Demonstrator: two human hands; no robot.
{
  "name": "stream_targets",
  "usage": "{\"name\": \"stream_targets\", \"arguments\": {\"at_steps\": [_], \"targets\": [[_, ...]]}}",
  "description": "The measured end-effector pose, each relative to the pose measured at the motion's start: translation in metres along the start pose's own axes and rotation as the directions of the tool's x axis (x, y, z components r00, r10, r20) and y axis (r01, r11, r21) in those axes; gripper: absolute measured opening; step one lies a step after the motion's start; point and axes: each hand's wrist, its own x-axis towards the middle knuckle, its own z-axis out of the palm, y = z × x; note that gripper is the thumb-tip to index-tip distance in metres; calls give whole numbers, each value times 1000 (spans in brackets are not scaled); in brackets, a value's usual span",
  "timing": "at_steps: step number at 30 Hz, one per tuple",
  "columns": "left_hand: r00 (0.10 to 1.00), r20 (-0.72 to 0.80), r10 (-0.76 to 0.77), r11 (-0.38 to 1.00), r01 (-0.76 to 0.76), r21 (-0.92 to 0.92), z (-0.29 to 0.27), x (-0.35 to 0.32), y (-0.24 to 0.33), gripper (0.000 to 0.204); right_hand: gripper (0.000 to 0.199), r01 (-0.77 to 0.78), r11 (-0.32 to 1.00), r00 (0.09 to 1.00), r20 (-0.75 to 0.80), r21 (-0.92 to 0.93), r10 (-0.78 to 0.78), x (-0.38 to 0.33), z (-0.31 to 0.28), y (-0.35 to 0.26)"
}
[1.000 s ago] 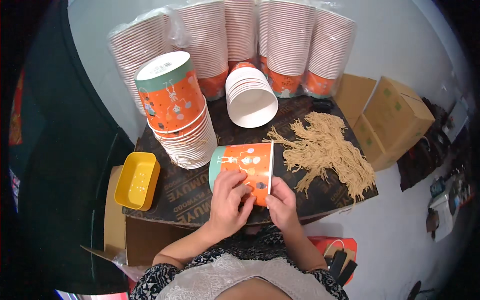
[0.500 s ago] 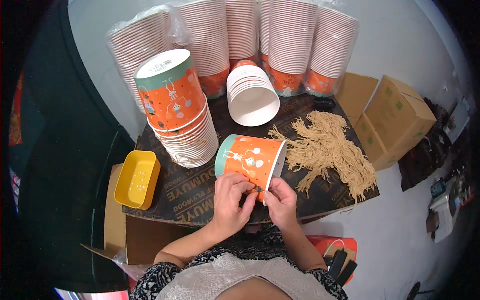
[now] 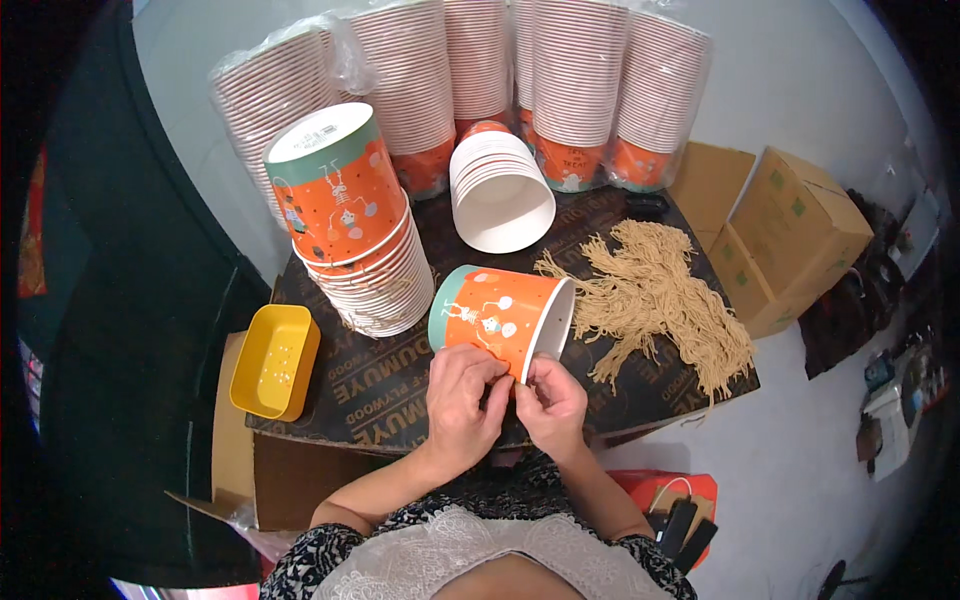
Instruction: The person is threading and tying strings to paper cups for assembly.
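An orange paper bucket [image 3: 490,312] with a green base band and skeleton print lies on its side in front of me, its white-rimmed mouth facing right. My left hand [image 3: 466,398] is closed against its near side, thumb and fingertips pinched close to the rim. At the rim itself, my right hand [image 3: 552,402] pinches with thumb and forefinger, partly inside the mouth. Whatever small thing lies between the fingertips is hidden. To the right spreads a pile of tan strings [image 3: 665,300], some strands reaching near the bucket's mouth.
An upside-down stack of buckets [image 3: 375,285] rises at left beside a yellow tray [image 3: 290,345] holding small white bits. Behind lie nested white-mouthed buckets [image 3: 505,205] and tall plastic-wrapped stacks [image 3: 580,80]. Cardboard boxes [image 3: 800,230] stand right of the dark plywood table [image 3: 390,395].
The right hand has shifted slightly left and down along the rim, closer to the left fingertips. The bucket has turned a little, showing more of its mouth.
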Motion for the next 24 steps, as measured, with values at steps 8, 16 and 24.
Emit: {"name": "stream_targets", "arguments": {"at_steps": [8, 16, 24], "targets": [[993, -35, 114, 987, -110, 118, 0, 0, -1, 30, 22, 232, 919, 972, 37, -318, -232, 7, 5, -11], [986, -54, 158, 982, -151, 114, 1, -1, -7, 30, 23, 327, 840, 943, 95, -433, -319, 10, 7, -21], [990, 56, 132, 978, -139, 156, -34, 13, -22, 26, 26, 421, 634, 900, 211, -649, -382, 17, 1, -33]]}}
